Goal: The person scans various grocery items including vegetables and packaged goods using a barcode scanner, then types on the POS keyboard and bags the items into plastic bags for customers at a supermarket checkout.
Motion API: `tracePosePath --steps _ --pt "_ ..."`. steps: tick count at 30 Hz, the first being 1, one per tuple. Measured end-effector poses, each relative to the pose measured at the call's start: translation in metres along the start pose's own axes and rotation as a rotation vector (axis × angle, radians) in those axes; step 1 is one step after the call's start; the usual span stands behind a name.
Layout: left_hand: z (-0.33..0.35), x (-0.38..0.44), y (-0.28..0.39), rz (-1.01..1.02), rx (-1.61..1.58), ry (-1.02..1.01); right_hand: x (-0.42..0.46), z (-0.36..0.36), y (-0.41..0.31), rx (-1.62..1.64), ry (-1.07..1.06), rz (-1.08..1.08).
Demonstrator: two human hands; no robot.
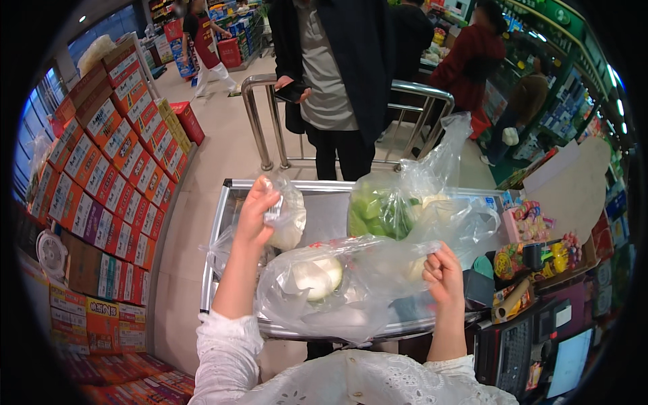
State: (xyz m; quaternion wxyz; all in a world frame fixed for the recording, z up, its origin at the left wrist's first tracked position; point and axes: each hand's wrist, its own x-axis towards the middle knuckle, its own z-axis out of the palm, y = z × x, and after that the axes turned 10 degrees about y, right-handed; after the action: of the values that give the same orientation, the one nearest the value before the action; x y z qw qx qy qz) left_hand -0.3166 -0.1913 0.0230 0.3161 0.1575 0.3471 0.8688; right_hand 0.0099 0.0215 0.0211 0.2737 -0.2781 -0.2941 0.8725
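Note:
My left hand point(256, 215) is raised at the left of the counter. It grips the top of a small transparent plastic bag point(289, 223) with pale contents and a printed label. My right hand point(443, 271) pinches the upper edge of a large transparent plastic bag point(364, 293). Inside that bag sits a pale, rounded vegetable point(319, 278), its kind unclear through the film. Behind it, a tied bag of green vegetables point(382, 215) rests on the counter. Another transparent bag point(455, 228) with pale contents stands beside the greens.
The metal-edged checkout counter point(324, 202) carries the bags. Across it stands a person point(334, 76) holding a phone point(291, 92), in front of a steel railing point(258, 111). Stacked cartons point(111, 167) rise at left. Candy packs point(531, 223), a keyboard point(514, 354) and a screen point(569, 362) are at right.

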Motion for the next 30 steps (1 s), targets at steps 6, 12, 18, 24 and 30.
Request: tracePosePath --steps 6,12,18,24,30 --pt "0.106 -0.078 0.064 0.323 -0.389 -0.375 0.008 0.011 0.005 0.013 -0.091 0.066" --pt "0.149 -0.086 0.010 0.039 -0.400 0.085 0.010 0.003 0.005 0.073 -0.059 0.118" --pt "0.115 -0.070 -0.080 -0.007 0.065 -0.183 0.000 -0.007 0.000 0.145 -0.214 0.223" --pt "0.098 -0.117 -0.119 0.100 1.173 -0.590 -0.007 -0.020 0.009 -0.044 -0.086 0.151" --pt "0.073 -0.163 -0.093 0.486 1.956 0.178 -0.026 -0.040 0.035 -0.400 -0.065 0.252"
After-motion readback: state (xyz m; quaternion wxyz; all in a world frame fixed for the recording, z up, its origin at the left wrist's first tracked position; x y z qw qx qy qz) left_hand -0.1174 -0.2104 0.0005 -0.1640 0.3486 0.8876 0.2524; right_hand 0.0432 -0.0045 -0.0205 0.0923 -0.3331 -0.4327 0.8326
